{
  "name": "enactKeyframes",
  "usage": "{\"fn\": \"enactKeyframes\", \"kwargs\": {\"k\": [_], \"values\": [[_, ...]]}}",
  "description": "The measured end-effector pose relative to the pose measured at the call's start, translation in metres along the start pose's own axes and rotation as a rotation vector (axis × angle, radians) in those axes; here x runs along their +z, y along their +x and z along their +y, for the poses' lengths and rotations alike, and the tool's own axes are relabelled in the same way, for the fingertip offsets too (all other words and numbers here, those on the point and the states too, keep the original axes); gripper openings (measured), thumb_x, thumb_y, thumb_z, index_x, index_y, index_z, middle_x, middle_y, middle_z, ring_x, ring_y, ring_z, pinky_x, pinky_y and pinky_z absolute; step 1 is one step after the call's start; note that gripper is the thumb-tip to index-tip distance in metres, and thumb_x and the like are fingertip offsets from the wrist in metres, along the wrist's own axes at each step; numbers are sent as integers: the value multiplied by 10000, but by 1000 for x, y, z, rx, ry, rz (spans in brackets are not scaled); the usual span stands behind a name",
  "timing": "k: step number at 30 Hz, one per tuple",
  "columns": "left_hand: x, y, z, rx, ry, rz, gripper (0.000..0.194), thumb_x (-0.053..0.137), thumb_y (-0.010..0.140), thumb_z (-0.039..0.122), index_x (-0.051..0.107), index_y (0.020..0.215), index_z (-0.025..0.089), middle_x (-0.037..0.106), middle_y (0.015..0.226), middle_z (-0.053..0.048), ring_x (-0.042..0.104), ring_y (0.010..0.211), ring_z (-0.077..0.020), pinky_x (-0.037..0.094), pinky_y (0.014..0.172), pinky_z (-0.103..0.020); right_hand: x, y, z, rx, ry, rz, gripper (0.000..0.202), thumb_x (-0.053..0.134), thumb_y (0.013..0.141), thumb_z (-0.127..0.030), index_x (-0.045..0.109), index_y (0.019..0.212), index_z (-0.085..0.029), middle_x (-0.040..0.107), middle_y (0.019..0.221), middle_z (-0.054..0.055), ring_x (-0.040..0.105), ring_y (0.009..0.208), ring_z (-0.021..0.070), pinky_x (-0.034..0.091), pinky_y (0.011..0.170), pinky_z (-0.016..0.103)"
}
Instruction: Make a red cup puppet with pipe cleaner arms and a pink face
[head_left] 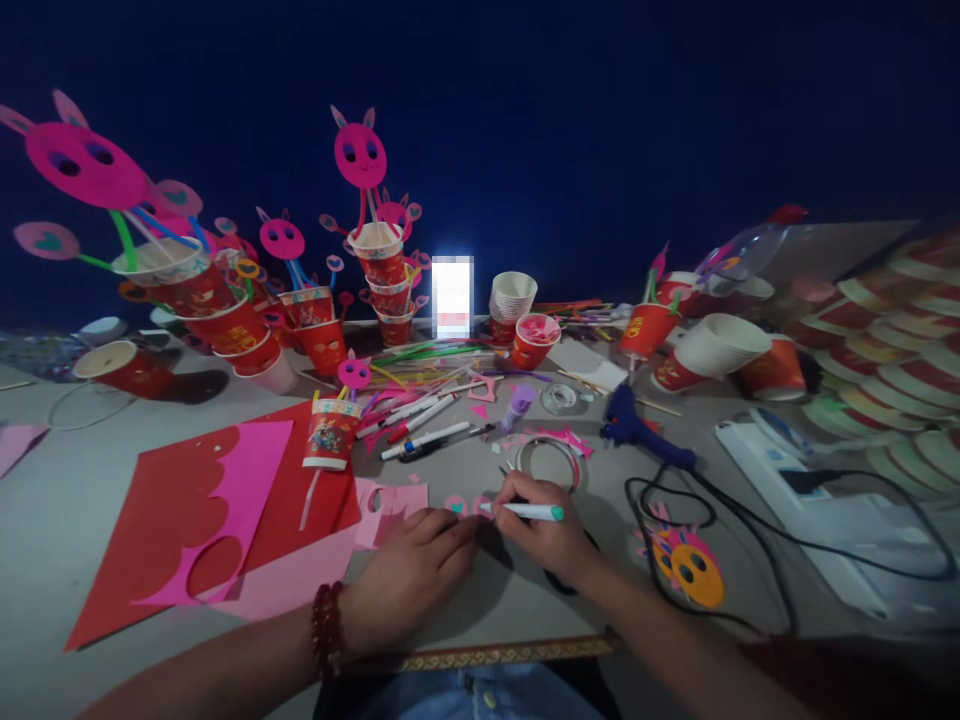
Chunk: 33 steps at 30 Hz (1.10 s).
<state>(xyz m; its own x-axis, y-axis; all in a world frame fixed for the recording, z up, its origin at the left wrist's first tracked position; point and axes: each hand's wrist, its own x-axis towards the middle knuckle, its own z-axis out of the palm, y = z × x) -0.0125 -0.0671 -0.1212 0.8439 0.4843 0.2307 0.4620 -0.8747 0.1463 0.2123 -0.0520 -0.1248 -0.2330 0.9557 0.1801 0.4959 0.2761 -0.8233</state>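
My right hand (546, 530) grips a white marker (538, 511) with a green end, its tip down at a small pink paper circle (481, 506). Flat on the table, my left hand (416, 570) has its fingers stretched out, the fingertips at the near edge of that circle. Just left of it lies another pink circle (456, 506) bearing a teal heart. Light pink paper scraps (409, 497) with a cut-out hole sit beyond my left hand. A roll of tape (551, 462) lies behind my right hand.
Red card (161, 510) and cut magenta paper (262, 465) cover the left. Decorated paper cups (330, 435) stand along the back with several markers (424, 418) before them. To the right are a blue glue gun (645, 435), its cord, a white power strip (795, 510) and orange faces (697, 575).
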Motion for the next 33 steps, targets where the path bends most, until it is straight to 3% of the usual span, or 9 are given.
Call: {"fn": "enactKeyframes", "kwargs": {"k": [14, 33], "values": [[2, -2, -1, -2, -6, -28, 212, 547, 973, 135, 618, 1173, 137, 639, 1359, -104, 600, 1065, -245, 501, 896, -387, -1, 0, -1, 14, -25, -52, 122, 548, 842, -234, 578, 723, -231, 644, 645, -10, 599, 597, 161, 409, 591, 262], [3, 0, -1, 2, -1, 9, 175, 526, 992, 149, 627, 1133, 134, 656, 1334, -107, 601, 1033, -221, 496, 885, -368, 0, -1, 0, -4, -42, -6, 135, 541, 807, -207, 531, 676, -238, 592, 594, -30, 550, 545, 148, 374, 559, 249]]}}
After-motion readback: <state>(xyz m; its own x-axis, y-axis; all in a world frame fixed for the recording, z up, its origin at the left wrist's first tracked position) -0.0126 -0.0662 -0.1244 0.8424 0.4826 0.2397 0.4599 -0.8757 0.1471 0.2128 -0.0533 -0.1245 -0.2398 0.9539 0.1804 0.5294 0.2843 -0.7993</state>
